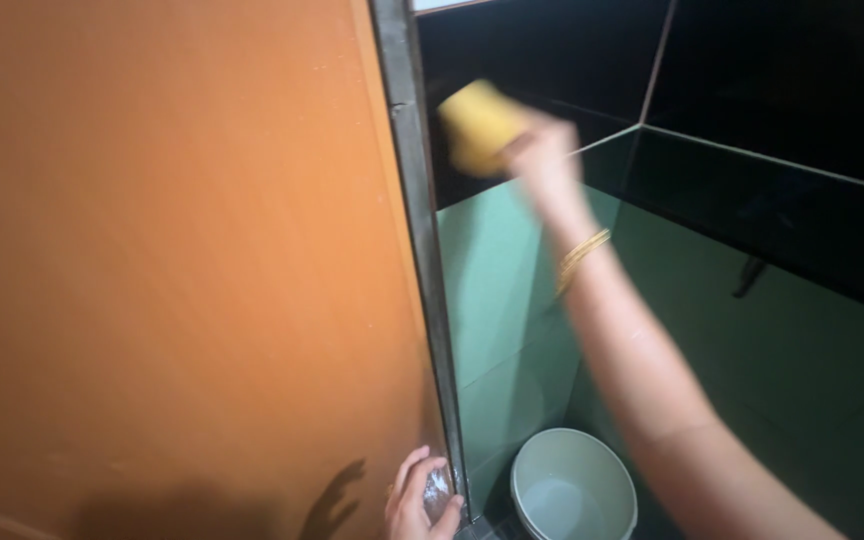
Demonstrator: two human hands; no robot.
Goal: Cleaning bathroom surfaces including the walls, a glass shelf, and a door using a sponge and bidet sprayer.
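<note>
My right hand [544,160] is raised and blurred, gripping a yellow sponge [480,125] close to the grey metal edge [414,180] of an orange door [172,260]. A gold bangle [580,255] sits on that wrist. My left hand [417,497] is at the bottom, fingers curled around the door's edge low down, with something small and shiny under the fingertips that I cannot make out.
A white bucket [574,487] with water stands on the floor at the bottom, right of the door. Green tiles [512,290] cover the lower walls and black tiles [772,80] the upper walls of the corner behind.
</note>
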